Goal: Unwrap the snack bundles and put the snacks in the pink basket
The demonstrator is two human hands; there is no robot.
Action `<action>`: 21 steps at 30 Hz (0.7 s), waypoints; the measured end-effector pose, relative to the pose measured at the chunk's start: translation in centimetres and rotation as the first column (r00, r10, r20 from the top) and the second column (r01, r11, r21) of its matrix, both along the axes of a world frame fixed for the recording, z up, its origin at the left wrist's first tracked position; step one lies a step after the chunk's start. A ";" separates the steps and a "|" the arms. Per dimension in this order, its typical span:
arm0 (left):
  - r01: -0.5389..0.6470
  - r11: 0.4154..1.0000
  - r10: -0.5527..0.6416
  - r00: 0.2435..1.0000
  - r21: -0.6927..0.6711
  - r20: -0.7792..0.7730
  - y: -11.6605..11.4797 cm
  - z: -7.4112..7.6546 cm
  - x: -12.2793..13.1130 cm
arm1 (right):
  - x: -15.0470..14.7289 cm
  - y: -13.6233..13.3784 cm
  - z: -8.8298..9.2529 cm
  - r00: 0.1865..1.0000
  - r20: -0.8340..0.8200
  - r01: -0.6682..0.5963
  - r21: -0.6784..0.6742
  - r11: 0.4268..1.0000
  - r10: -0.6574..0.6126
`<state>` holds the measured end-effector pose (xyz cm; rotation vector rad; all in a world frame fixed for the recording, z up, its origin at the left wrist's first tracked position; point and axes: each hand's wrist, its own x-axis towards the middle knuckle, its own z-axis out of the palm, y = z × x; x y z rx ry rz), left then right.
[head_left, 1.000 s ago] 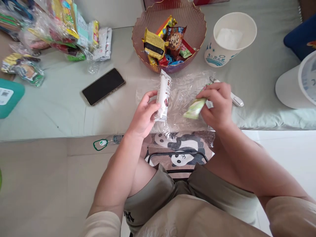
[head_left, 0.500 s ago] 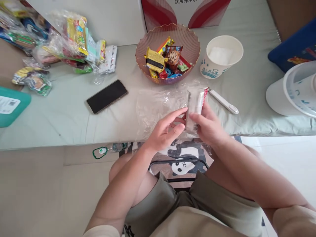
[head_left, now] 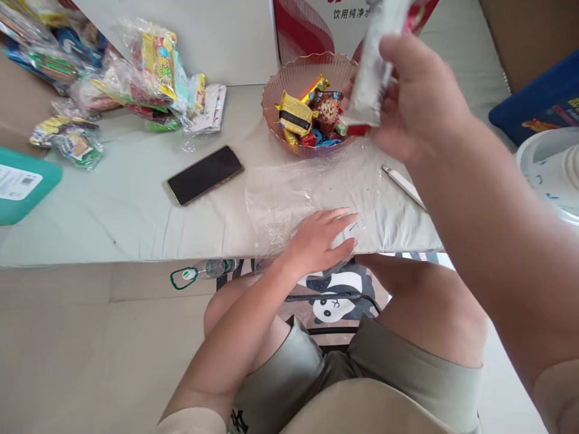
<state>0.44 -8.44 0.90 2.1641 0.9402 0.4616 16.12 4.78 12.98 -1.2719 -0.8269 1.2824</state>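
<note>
My right hand [head_left: 416,90] is raised at the right of the glass bowl, closed around a silvery packaged snack [head_left: 377,66] with a red edge. Behind it, the pinkish scalloped bowl [head_left: 275,90] holds several wrapped snacks, among them a yellow packet [head_left: 295,113] and a brown cookie packet [head_left: 328,108]. My left hand [head_left: 321,238] lies with its fingers apart on a clear plastic bag [head_left: 280,199] at the front edge of the cushioned surface. A white utility knife [head_left: 402,184] rests to the right of the bag, partly covered by my right forearm.
A black phone [head_left: 205,175] lies left of the bag. Bagged snacks [head_left: 136,78] are piled at the back left, near a teal container [head_left: 27,187]. A red and white carton [head_left: 301,30] stands behind the bowl. White tubs [head_left: 552,169] are at the right.
My right hand has lifted the packaged snack up and away from my left hand, now hiding the paper cup. My left hand has come down flat on the plastic bag.
</note>
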 end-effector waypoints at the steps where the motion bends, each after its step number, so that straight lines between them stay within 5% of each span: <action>1: 0.000 1.000 0.000 0.999 0.000 -0.037 -0.1 0.1 0.1 | -0.2 0.9 0.4 0.996 0.089 0.032 -0.015 0.999 -0.030; 5: -0.007 1.000 0.006 0.994 -0.008 -0.110 -0.4 0.8 0.1 | 1.5 -1.0 -1.7 0.856 0.496 0.092 0.136 0.987 -0.148; 8: -0.007 1.000 0.004 0.990 -0.026 -0.138 -0.6 1.3 0.2 | 4.0 -5.8 -6.3 0.820 0.499 0.140 0.301 0.943 -0.281; 12: -0.003 1.000 0.000 0.986 -0.019 -0.169 -0.8 1.5 0.4 | 5.3 -9.5 -11.3 0.888 0.436 0.112 0.108 0.988 -0.148; 15: -0.017 1.000 0.018 0.986 0.007 -0.164 -0.9 1.2 0.8 | 4.7 -9.4 -12.4 0.886 0.464 0.027 -0.002 1.000 -0.023; 19: -0.009 0.997 0.007 1.000 0.079 0.027 -0.4 0.6 0.6 | 4.3 -8.5 -12.3 0.888 0.433 0.092 0.167 0.982 -0.157; 21: -0.151 0.976 0.121 0.974 0.156 0.190 0.5 0.2 -0.6 | 4.5 -8.5 -12.4 0.903 0.376 0.114 0.253 0.961 -0.207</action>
